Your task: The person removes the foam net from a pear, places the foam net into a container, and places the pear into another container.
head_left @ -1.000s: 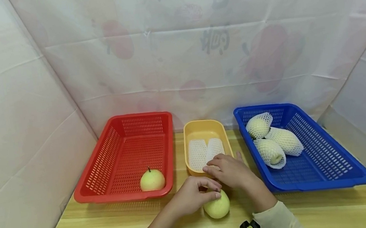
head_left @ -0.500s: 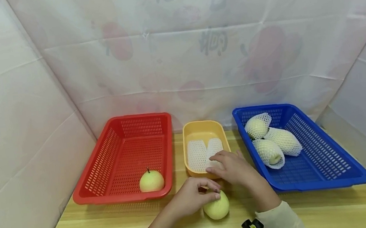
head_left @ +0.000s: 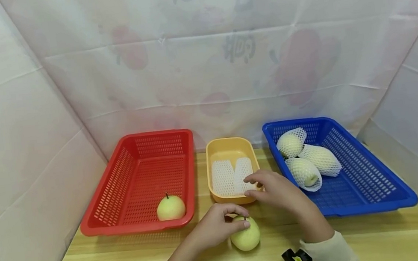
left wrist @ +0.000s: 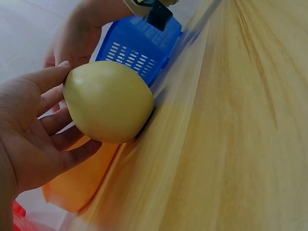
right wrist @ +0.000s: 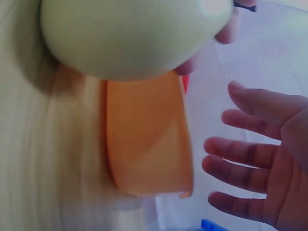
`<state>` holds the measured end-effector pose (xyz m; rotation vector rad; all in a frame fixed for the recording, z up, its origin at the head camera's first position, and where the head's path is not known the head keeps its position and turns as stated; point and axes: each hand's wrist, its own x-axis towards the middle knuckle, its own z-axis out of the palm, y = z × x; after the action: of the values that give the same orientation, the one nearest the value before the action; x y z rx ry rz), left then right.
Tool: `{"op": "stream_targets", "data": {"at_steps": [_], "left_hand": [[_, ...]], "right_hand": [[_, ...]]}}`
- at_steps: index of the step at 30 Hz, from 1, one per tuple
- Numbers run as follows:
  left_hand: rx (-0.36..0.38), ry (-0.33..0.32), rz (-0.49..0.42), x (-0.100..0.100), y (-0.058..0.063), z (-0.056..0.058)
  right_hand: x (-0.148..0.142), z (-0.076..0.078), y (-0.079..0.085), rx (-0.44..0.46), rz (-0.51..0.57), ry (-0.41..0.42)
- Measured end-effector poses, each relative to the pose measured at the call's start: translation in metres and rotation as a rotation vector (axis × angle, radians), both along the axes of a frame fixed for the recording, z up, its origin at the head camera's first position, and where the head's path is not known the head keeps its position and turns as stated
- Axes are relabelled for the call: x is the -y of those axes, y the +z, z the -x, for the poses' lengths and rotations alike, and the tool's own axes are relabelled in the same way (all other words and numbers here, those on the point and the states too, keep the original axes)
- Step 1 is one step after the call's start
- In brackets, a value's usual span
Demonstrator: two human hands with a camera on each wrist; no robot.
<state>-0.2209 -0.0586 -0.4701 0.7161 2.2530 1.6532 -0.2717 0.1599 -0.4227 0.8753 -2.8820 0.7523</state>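
A yellow-green pear [head_left: 246, 235] rests on the wooden table, stem up. My left hand [head_left: 218, 227] holds it near the top, thumb on one side and fingers on the other, as the left wrist view also shows around the pear [left wrist: 110, 101]. My right hand [head_left: 275, 188] hovers at the front right corner of the yellow tray [head_left: 212, 156], its fingers spread and apart from the pear. Nothing lies between those fingers in the right wrist view. Inside the tray are two white foam net sleeves [head_left: 224, 179], lying flat side by side.
On the left stands a red basket [head_left: 142, 225] with one bare pear [head_left: 171, 207] in its front right corner. A blue basket [head_left: 368, 207] on the right holds three pears in foam nets [head_left: 322, 159]. A printed cloth [head_left: 202, 71] hangs behind.
My right hand has drawn back a little to the right from over the tray, its fingers holding nothing. The left hand keeps its grip on the pear, which stays in place.
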Motion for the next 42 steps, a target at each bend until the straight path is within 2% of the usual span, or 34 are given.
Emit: {"op": "stream_targets", "data": {"at_steps": [3,8,12,17,25,30,34,37,42], "left_hand": [[0.006,-0.012,0.0,0.001,0.0,0.0],[0.002,-0.04,-0.006,0.002,-0.002,0.001],[-0.004,-0.056,0.002,0.003,-0.003,0.002],[0.01,-0.069,0.024,0.004,-0.002,0.002],[-0.02,-0.116,0.061,0.005,-0.005,0.004],[-0.046,-0.172,0.093,0.004,-0.008,0.004],[-0.023,-0.215,0.06,0.004,-0.01,0.002],[-0.013,-0.196,0.018,0.005,-0.008,0.001],[-0.028,-0.079,-0.027,0.006,0.001,-0.004]], "right_hand": [[-0.001,-0.004,0.004,0.07,0.04,0.094],[0.001,-0.012,0.008,0.245,0.12,0.303],[0.003,-0.018,0.012,0.276,0.16,0.389],[0.005,-0.021,0.015,0.265,0.189,0.416],[0.01,-0.022,0.012,0.278,0.139,0.451],[0.012,-0.023,0.011,0.268,0.114,0.428],[0.012,-0.025,0.014,0.243,0.108,0.391],[0.01,-0.027,0.019,0.211,0.15,0.359],[0.007,-0.03,0.025,0.146,0.284,0.327]]}}
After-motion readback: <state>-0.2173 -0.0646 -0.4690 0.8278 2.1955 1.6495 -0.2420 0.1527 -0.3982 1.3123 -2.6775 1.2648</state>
